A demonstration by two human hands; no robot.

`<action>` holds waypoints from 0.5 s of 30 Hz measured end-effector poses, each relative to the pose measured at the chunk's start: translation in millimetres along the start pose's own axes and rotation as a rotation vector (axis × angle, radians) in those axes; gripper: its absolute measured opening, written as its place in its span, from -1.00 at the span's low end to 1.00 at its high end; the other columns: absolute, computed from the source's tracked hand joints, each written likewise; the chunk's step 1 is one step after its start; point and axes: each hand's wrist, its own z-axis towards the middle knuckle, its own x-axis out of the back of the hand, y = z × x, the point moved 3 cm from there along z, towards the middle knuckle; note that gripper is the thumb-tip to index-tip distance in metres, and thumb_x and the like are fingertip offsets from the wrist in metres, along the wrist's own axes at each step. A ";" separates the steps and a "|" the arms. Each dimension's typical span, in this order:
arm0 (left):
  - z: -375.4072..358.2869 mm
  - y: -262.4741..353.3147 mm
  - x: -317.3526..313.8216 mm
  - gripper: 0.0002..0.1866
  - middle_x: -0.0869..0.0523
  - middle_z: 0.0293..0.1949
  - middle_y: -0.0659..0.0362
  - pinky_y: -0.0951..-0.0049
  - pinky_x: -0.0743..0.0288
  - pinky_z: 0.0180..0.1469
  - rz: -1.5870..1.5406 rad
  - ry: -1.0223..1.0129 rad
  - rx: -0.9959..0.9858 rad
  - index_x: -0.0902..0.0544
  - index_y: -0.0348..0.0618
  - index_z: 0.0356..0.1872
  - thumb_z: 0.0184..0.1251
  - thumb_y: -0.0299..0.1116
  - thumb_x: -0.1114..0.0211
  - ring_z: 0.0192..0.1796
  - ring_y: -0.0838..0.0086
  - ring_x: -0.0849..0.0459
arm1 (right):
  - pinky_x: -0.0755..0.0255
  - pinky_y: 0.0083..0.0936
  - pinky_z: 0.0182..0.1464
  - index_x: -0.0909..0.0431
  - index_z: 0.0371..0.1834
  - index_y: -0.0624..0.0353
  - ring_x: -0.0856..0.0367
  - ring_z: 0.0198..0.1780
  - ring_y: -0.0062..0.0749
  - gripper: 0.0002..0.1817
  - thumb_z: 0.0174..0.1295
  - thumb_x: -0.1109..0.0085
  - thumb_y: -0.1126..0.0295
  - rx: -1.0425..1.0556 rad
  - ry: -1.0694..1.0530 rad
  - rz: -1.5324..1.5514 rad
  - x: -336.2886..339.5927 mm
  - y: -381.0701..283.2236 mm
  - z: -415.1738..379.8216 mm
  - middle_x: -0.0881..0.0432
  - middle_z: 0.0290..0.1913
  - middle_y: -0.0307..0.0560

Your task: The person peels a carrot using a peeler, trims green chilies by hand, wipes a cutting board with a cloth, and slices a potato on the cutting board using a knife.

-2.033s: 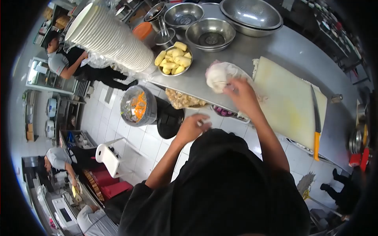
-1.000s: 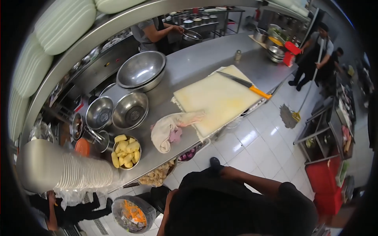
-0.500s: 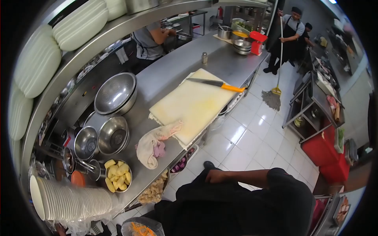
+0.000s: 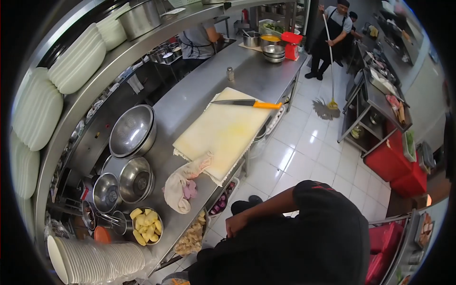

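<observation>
My right hand [image 4: 235, 225] hangs low in front of my dark clothing, beside the counter's near edge. Its back faces me and the fingers point down; how far they curl, and whether they hold anything, is hidden. My left hand is out of view. Across from the right hand, a crumpled cloth [image 4: 178, 186] with a pink piece lies on the steel counter [image 4: 180, 97], against a white cutting board [image 4: 221, 133]. A knife [image 4: 242, 102] with an orange handle rests across the board's far end. A bowl of peeled potatoes [image 4: 146, 226] stands nearer.
Steel bowls [image 4: 133, 130] and stacked foam containers [image 4: 97, 261] line the counter's left side. Plates [image 4: 38, 109] fill the shelf above. A red scale [image 4: 291, 45] stands at the far end. On the tiled floor, a person [image 4: 327, 38] holds a mop [image 4: 327, 109].
My view has shifted, and the counter things appear lower and further left. My right hand sits lower in view beside my body. The container of orange shreds has mostly left the bottom edge.
</observation>
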 end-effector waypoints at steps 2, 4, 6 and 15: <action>-1.1 -0.7 -0.2 -0.61 -0.71 0.03 0.10 0.44 -0.43 0.17 -0.009 -0.004 0.006 -0.59 -0.25 0.14 0.43 -0.24 -0.13 0.09 0.43 -0.64 | -0.50 -0.44 -0.16 -0.70 -0.16 0.30 -0.68 -0.22 -0.52 -0.70 0.01 -0.22 0.48 0.008 -0.071 0.020 2.1 -13.8 14.5 -0.77 -0.25 -0.04; -6.2 -3.7 1.4 -0.61 -0.71 0.04 0.10 0.44 -0.42 0.18 -0.023 -0.001 0.022 -0.59 -0.25 0.15 0.43 -0.23 -0.13 0.09 0.43 -0.64 | -0.49 -0.42 -0.17 -0.70 -0.17 0.33 -0.67 -0.22 -0.53 -0.72 0.03 -0.21 0.48 -0.043 -0.114 0.114 1.3 -30.1 21.9 -0.77 -0.28 -0.01; -10.4 -6.9 3.6 -0.61 -0.71 0.04 0.10 0.44 -0.42 0.18 -0.035 0.000 0.035 -0.59 -0.24 0.15 0.44 -0.23 -0.13 0.10 0.43 -0.63 | -0.48 -0.39 -0.17 -0.69 -0.20 0.36 -0.67 -0.22 -0.52 -0.74 0.06 -0.20 0.47 -0.129 -0.133 0.211 2.6 -40.9 23.7 -0.75 -0.30 0.08; -30.3 -30.6 11.3 -0.59 -0.70 0.06 0.11 0.45 -0.41 0.20 -0.050 -0.018 0.079 -0.58 -0.24 0.17 0.46 -0.20 -0.11 0.11 0.44 -0.62 | -0.48 -0.35 -0.23 -0.68 -0.30 0.34 -0.67 -0.30 -0.42 -0.77 0.09 -0.19 0.39 0.040 -0.171 -0.030 -3.5 -51.6 51.6 -0.72 -0.36 0.11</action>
